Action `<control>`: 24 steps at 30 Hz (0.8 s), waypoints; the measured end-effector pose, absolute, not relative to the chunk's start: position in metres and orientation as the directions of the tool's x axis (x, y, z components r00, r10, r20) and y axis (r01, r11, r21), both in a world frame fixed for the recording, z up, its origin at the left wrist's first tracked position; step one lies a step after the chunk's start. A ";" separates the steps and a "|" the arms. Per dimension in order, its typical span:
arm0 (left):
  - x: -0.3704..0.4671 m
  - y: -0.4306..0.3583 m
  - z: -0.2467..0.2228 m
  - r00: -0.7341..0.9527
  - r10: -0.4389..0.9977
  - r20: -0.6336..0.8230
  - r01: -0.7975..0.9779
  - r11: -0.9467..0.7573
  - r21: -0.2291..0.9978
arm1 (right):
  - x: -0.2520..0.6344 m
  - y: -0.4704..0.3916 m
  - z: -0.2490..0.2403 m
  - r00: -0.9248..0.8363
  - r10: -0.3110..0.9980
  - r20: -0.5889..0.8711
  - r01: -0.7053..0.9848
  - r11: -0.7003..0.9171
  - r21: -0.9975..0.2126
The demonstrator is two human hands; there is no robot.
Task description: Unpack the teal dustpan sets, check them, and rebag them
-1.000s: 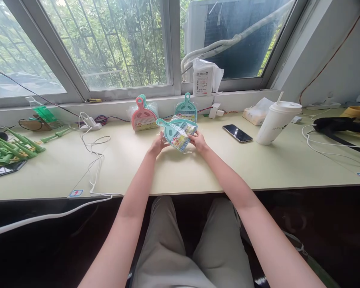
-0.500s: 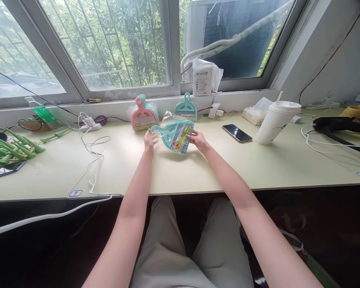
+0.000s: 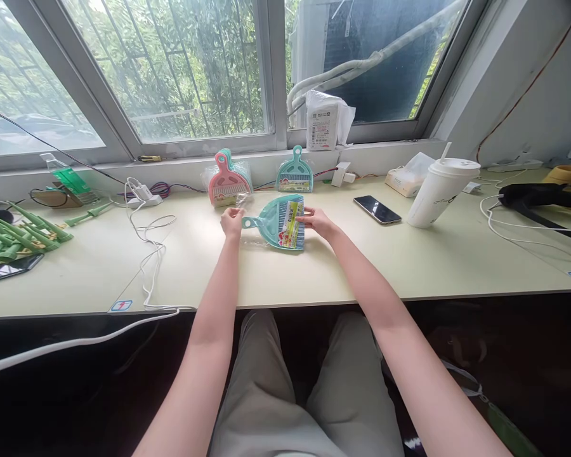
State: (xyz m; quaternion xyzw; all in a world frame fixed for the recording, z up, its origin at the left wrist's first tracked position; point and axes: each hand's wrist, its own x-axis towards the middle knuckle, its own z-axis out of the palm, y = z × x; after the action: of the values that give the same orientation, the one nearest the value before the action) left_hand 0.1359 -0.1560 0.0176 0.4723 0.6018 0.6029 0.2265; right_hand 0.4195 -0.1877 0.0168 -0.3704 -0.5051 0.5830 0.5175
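- Lying flat on the desk (image 3: 314, 279) near its middle, the teal dustpan set (image 3: 278, 223) in its clear wrapper points its handle toward the left edge and its bristled, labelled end toward the right.
- The left hand (image 3: 231, 222) pinches the wrapper at the handle end; the right hand (image 3: 316, 221) presses fingertips on the labelled end (the hands are apart, one at each end of the set).
- Between the set and the desk's front edge the surface is bare, and there is open room to the right of the set before the phone (image 3: 377, 209).
- Toward the back edge, a pink dustpan set (image 3: 226, 183) and a second teal set (image 3: 294, 175) lean against the sill, just behind the hands.
- Further right stand a white lidded cup (image 3: 438, 192) and a tissue pack (image 3: 407, 177); a black strap (image 3: 542, 198) lies near the right end.
- Left of the hands a white cable (image 3: 148, 254) loops across the desk and over the front edge; green plastic pieces (image 3: 19, 238) crowd the left end.
- A white packet (image 3: 324, 122) sits on the window sill.
- A second ago the set was lifted and tilted above the desk, held in both hands; now it is down flat, handle swung level, and the left hand has shifted out to the handle end.
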 end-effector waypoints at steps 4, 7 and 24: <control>0.119 -0.171 0.024 -0.823 0.533 0.196 0.312 0.135 0.941 | 0.433 -0.181 0.015 0.053 0.997 0.053 -0.319 0.067 -0.945; 0.118 -0.189 0.034 -0.873 0.438 0.217 0.324 0.184 0.928 | 0.437 -0.178 0.013 0.240 0.971 -0.007 -0.386 0.088 -0.918; 0.200 -0.179 0.014 -0.015 0.998 0.066 0.059 -0.065 0.996 | 0.405 -0.183 0.009 0.086 0.996 0.017 -0.216 0.035 -0.976</control>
State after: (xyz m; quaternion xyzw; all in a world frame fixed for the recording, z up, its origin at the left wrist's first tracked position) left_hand 0.1998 -0.1788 0.0138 0.5263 0.5019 0.5054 0.4645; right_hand 0.4050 -0.1825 0.0088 -0.4562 -0.4276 0.5238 0.5786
